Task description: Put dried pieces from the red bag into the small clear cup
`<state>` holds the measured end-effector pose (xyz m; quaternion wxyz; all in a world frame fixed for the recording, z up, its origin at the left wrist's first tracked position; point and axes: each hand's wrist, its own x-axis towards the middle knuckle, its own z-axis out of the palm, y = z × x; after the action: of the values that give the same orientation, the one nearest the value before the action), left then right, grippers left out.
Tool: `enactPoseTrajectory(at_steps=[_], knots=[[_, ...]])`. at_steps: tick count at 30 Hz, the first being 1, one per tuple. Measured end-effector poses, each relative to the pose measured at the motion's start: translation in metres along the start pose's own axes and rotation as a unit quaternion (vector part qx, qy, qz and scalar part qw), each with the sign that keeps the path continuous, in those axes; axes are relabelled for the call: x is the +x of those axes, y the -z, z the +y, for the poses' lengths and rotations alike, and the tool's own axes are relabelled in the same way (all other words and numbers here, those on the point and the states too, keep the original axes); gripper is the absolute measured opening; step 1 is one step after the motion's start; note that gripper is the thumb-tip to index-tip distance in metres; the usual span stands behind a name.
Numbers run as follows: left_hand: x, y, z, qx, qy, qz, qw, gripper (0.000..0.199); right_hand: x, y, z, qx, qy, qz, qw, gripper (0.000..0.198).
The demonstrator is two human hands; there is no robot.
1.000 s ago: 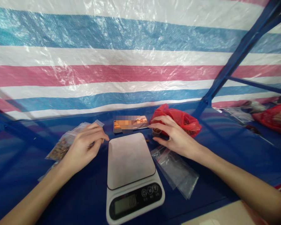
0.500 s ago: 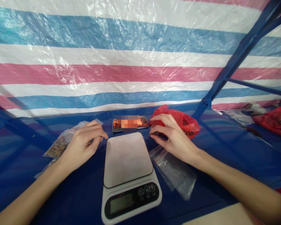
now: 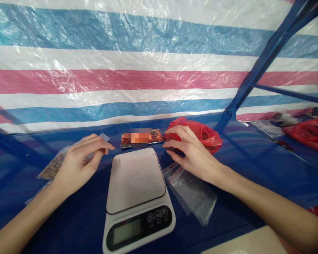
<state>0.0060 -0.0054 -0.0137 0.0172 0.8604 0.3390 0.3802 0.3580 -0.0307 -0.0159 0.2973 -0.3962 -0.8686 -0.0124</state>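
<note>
In the head view a white kitchen scale [image 3: 136,180] lies between my hands, its display reading what looks like 0.0. My left hand [image 3: 81,160] hovers left of it with loosely bent fingers and nothing visible in them. Under and beside that hand are clear zip bags [image 3: 53,165], at least one filled with small brown pieces. On the other side, my right hand [image 3: 189,151] has its fingers apart at the front of a red plastic bag [image 3: 208,135] with dark reddish contents. Flat clear zip bags [image 3: 194,195] lie below its wrist.
Behind the scale a phone [image 3: 156,135] lies with its screen lit. A blue metal frame post [image 3: 243,91] rises at the right. Beyond it are another red bag [image 3: 307,135] and clear plastic. A striped tarp [image 3: 137,81] hangs behind the blue surface.
The view has shifted, so the scale, phone and bags appear further left. Both hands keep nearly the same pose beside the scale.
</note>
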Motion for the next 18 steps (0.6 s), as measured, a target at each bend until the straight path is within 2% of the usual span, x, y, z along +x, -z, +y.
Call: enactPoseTrajectory(at_steps=[5,9,14,18], knots=[[0.001,0.001,-0.003,0.005,-0.003,0.008,1.000,0.027,0.001,-0.003,0.001,-0.018,-0.006,0.003,1.000,0.015],[0.000,0.001,-0.005,0.000,0.008,0.008,1.000,0.028,0.003,0.003,0.007,-0.042,-0.046,0.007,0.998,0.011],[0.001,0.002,-0.005,0.004,0.014,0.000,1.000,0.029,0.001,0.000,0.015,-0.080,-0.076,-0.029,0.994,0.030],[0.000,0.001,-0.007,0.003,0.019,-0.004,1.000,0.030,0.000,-0.007,0.015,-0.017,-0.071,-0.032,0.997,0.039]])
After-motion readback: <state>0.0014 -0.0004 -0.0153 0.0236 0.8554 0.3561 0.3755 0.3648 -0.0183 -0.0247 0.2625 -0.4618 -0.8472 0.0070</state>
